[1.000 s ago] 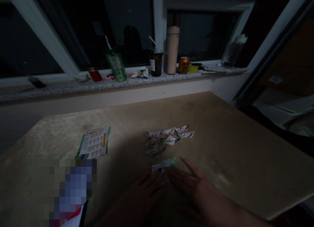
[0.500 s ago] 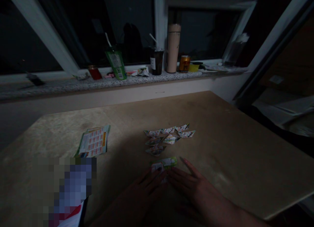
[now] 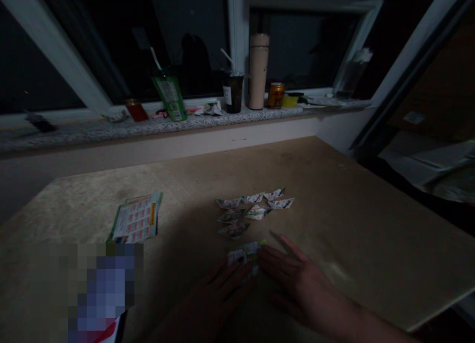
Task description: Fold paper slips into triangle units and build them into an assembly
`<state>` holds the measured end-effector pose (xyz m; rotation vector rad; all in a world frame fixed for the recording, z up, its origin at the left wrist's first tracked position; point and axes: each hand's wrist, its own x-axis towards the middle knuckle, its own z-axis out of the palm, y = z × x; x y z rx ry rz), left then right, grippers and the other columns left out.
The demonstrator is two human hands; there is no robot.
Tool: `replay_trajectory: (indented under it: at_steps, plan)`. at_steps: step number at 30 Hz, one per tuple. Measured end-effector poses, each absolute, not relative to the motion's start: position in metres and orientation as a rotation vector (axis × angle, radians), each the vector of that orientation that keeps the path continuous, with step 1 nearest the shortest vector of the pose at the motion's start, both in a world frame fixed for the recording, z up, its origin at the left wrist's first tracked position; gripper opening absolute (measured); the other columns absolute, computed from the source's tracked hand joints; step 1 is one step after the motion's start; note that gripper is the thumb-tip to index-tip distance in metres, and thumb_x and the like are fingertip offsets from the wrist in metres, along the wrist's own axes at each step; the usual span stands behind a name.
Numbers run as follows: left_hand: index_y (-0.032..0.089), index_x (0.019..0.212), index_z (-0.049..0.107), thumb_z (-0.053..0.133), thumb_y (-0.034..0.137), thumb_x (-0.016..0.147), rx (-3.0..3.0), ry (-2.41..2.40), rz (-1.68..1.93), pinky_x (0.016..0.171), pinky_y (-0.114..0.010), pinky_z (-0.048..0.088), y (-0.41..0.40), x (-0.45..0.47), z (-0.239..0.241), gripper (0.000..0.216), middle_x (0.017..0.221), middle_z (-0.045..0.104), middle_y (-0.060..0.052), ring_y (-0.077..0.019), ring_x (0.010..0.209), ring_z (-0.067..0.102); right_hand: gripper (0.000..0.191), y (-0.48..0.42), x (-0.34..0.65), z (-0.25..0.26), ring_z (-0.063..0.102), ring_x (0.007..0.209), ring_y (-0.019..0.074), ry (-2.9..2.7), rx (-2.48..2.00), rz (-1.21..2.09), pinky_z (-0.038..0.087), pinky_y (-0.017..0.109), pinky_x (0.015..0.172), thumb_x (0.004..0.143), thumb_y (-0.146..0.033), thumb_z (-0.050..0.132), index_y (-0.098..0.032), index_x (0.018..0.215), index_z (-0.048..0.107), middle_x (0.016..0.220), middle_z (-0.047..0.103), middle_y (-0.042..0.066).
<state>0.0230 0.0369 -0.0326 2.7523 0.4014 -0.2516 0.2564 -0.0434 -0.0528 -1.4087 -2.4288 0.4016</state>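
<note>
From my remote feed, the table [image 3: 363,224] fills the lower frame; bottom centre, the right hand [image 3: 297,276] and left hand [image 3: 226,286], fingers outstretched, touch the folded paper [image 3: 237,255], just below smaller paper boats [image 3: 257,213].

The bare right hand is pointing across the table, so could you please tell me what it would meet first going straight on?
Most likely the small green-and-white printed piece of paper by the fingertips of the right hand; the dim light leaves unclear whether they touch its right edge.
</note>
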Motion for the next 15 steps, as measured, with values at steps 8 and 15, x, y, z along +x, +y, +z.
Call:
replay_trajectory:
  at_steps: [8, 15]
  plan:
    - [0.019, 0.147, 0.021, 0.066, 0.038, 0.079, 2.712, 0.425, -0.255, 0.11, -0.051, 0.023, 0.034, 0.023, -0.033, 0.083, 0.152, 0.021, -0.009, -0.0309, 0.138, 0.019, 0.04, -0.035, 0.259, -0.054, 0.053, 0.12, 0.0192, -2.372, -1.438, 0.245, 0.011, 0.044, 0.116, 0.092, -0.031, 0.05, -0.015, 0.129, 0.052, 0.122, 0.063, 0.008]
    - [0.025, 0.148, 0.012, 0.068, 0.048, 0.077, 2.713, 0.378, -0.247, 0.112, -0.051, 0.017, 0.038, 0.02, -0.048, 0.094, 0.154, 0.017, -0.007, -0.0301, 0.139, 0.017, 0.035, -0.034, 0.269, -0.06, 0.037, 0.132, 0.0199, -2.407, -1.499, 0.089, 0.0, 0.049, 0.115, 0.094, -0.033, 0.046, -0.018, 0.126, 0.054, 0.127, 0.06, 0.002]
